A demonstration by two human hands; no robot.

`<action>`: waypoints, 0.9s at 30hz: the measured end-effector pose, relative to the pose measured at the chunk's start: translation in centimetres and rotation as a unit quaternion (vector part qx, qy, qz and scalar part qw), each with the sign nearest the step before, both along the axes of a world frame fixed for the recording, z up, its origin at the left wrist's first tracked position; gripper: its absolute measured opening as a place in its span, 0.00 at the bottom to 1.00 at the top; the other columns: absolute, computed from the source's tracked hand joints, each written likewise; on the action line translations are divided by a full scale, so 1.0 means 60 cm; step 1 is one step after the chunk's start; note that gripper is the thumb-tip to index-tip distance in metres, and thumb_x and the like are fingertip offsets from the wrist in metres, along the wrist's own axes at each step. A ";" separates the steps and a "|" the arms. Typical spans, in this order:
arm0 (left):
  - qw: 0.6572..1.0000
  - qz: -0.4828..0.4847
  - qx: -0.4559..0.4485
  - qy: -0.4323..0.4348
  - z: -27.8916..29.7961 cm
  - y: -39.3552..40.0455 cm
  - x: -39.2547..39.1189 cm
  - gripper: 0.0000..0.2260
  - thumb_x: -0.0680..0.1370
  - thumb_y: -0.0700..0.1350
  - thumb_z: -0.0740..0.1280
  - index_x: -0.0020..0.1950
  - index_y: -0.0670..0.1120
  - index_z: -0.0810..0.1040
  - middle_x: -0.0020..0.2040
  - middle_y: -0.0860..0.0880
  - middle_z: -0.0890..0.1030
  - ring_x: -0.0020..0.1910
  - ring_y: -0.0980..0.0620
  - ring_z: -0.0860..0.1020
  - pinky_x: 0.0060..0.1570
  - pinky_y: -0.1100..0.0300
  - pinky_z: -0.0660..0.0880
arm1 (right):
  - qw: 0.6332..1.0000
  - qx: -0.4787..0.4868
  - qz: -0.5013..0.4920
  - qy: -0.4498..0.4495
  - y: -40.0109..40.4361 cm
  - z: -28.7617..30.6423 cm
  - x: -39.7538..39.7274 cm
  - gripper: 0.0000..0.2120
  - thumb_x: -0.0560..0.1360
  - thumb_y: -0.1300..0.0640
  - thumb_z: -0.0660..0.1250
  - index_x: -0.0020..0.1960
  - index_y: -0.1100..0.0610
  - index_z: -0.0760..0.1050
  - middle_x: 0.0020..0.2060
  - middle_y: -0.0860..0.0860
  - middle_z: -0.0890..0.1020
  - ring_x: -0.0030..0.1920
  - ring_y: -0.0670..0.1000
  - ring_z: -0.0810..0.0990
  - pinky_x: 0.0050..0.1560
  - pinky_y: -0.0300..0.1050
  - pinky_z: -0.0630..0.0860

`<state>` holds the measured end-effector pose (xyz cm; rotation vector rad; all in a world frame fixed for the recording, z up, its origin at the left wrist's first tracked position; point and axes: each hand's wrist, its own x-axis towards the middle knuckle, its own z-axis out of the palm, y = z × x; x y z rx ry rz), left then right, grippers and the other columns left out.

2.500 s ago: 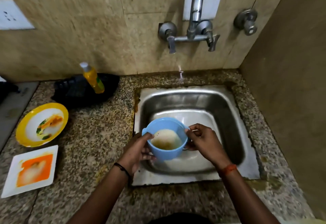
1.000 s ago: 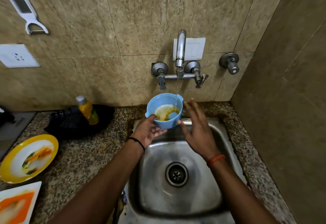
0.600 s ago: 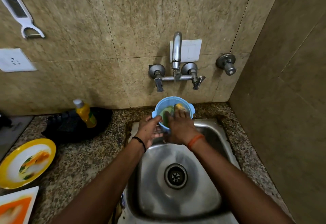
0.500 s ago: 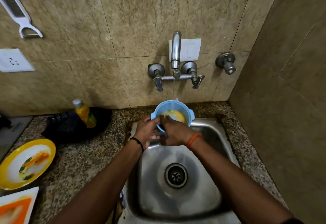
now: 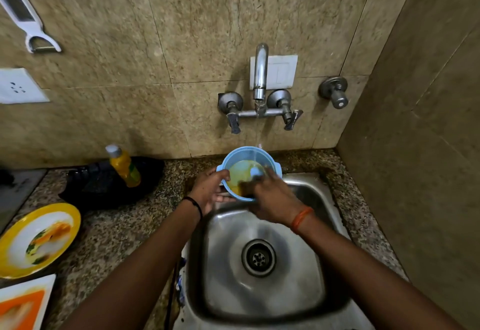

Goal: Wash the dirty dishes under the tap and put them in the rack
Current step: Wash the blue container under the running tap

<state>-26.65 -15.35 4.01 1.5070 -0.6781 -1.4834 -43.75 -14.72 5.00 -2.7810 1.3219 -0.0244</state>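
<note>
The work is only at its first dish — the left hand point(image 5: 211, 190) grips the small blue plastic bowl point(image 5: 248, 171) over the steel sink point(image 5: 335, 215) under the running tap point(image 5: 260, 69), the right hand point(image 5: 270, 194) rubs inside with fingers too blurred to judge — while the round yellow-rimmed plate point(image 5: 15, 228) and the square white plate point(image 5: 49, 281) wait dirty on the counter.

Head camera looks steeply down, close, probably over the sink point(image 5: 335, 301).

Blue bowl point(image 5: 249, 171) held over the sink's point(image 5: 330, 225) back edge under the running tap point(image 5: 260, 75), gripped at its rim by the left hand point(image 5: 210, 190), right hand point(image 5: 270, 195) blurred inside it, yellow plate point(image 5: 67, 215) at the counter's left edge
</note>
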 end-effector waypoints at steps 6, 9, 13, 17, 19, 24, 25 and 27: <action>1.000 0.021 -0.007 -0.002 0.008 -0.014 -0.002 0.08 0.74 0.36 0.63 0.50 0.44 0.77 0.41 0.43 0.80 0.36 0.45 0.81 0.39 0.48 0.81 | 0.982 -0.077 -0.058 0.161 0.010 -0.006 0.015 0.26 0.75 0.50 0.62 0.70 0.60 0.68 0.71 0.62 0.68 0.77 0.61 0.52 0.74 0.65 0.36; 0.999 0.028 0.008 -0.032 0.004 -0.017 -0.004 0.07 0.73 0.36 0.63 0.48 0.44 0.77 0.39 0.43 0.79 0.34 0.44 0.79 0.40 0.48 0.80 | 0.986 0.161 -0.020 -0.041 0.022 0.001 0.016 0.32 0.73 0.45 0.69 0.72 0.54 0.66 0.69 0.54 0.72 0.73 0.54 0.64 0.76 0.52 0.52; 0.999 0.016 0.050 0.002 -0.003 -0.013 0.002 0.04 0.74 0.39 0.63 0.48 0.43 0.75 0.43 0.41 0.78 0.39 0.41 0.79 0.44 0.45 0.79 | 0.865 0.200 -0.137 -0.440 -0.031 0.020 -0.026 0.15 0.73 0.55 0.71 0.59 0.51 0.78 0.56 0.47 0.82 0.58 0.46 0.80 0.62 0.52 0.76; 0.999 0.001 0.044 0.013 0.004 -0.017 0.000 0.06 0.75 0.40 0.64 0.51 0.43 0.75 0.46 0.41 0.79 0.42 0.41 0.80 0.41 0.47 0.80 | 0.755 0.011 -0.350 -0.555 -0.095 0.061 -0.054 0.17 0.76 0.52 0.66 0.62 0.58 0.74 0.54 0.54 0.82 0.57 0.55 0.80 0.58 0.46 0.75; 0.999 -0.007 0.041 0.012 0.009 -0.019 -0.007 0.11 0.74 0.41 0.65 0.56 0.43 0.75 0.47 0.41 0.79 0.44 0.40 0.80 0.39 0.48 0.81 | 0.751 0.027 -0.380 -0.539 -0.128 0.080 -0.057 0.23 0.76 0.44 0.64 0.63 0.58 0.74 0.56 0.55 0.82 0.59 0.55 0.79 0.59 0.45 0.73; 0.998 -0.007 0.048 0.031 0.006 -0.019 -0.018 0.12 0.75 0.41 0.65 0.58 0.43 0.74 0.48 0.40 0.78 0.48 0.39 0.79 0.46 0.44 0.80 | 0.778 0.040 -0.384 -0.496 -0.197 0.067 -0.064 0.29 0.70 0.34 0.56 0.47 0.58 0.80 0.43 0.58 0.85 0.46 0.57 0.84 0.51 0.53 0.80; 0.998 -0.008 0.048 0.033 0.005 -0.018 -0.017 0.12 0.75 0.41 0.65 0.58 0.43 0.74 0.48 0.40 0.78 0.48 0.39 0.79 0.47 0.44 0.80 | 0.738 0.079 -0.387 -0.546 -0.208 0.062 -0.070 0.27 0.72 0.36 0.57 0.45 0.59 0.80 0.43 0.59 0.85 0.44 0.58 0.84 0.49 0.56 0.81; 0.998 -0.004 0.049 0.032 0.002 -0.017 -0.014 0.12 0.75 0.41 0.65 0.57 0.43 0.74 0.47 0.40 0.77 0.47 0.39 0.79 0.46 0.44 0.80 | 0.571 0.254 -0.369 -0.688 -0.204 0.056 -0.077 0.25 0.79 0.42 0.56 0.46 0.64 0.77 0.42 0.62 0.84 0.39 0.57 0.85 0.42 0.53 0.83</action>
